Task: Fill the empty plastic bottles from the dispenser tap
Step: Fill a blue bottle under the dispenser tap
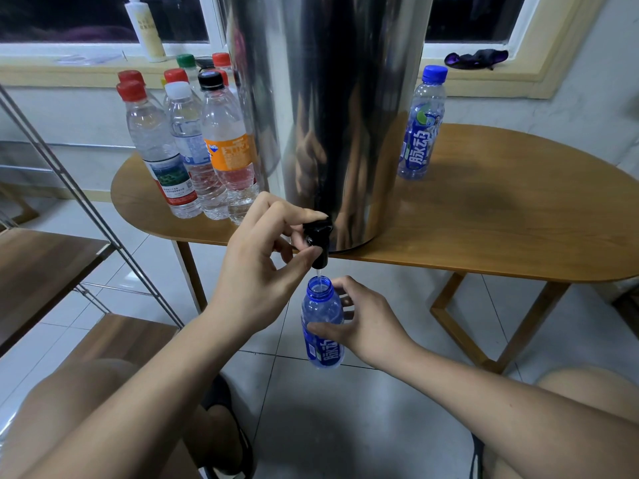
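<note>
Bottle (321, 305) near-vertical, mouth up under tap (320, 236). Right grip (366, 323) curls round its body; left grip (256, 267) pinches tap.

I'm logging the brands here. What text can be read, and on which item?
"FANTA": orange label on the black-capped clear plastic bottle.
"脉动": capped blue plastic bottle; also uncapped blue plastic bottle held by the right hand.
Too small to read: green-and-red label on the front red-capped clear bottle.
</note>
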Motion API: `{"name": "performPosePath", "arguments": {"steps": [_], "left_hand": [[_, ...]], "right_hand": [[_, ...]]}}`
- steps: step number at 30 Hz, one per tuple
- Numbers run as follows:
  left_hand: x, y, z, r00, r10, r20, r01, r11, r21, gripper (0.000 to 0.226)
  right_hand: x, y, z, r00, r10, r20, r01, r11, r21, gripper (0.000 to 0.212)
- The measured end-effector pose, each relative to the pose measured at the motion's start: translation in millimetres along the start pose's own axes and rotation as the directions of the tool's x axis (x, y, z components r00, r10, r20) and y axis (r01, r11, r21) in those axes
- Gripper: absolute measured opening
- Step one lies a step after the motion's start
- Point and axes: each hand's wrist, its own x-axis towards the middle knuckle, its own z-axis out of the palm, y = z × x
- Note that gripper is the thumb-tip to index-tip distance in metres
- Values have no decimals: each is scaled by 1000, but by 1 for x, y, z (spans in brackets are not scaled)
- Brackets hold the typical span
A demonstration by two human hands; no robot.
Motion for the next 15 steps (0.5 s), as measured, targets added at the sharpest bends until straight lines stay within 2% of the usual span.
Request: {"name": "performPosePath", "arguments": {"steps": [15], "left_hand": [[0,0,0,1000,-3,4,3,1000,3,47]], "right_hand": [[-1,-1,0,1000,-9,-12,9,1000,11,66]]}}
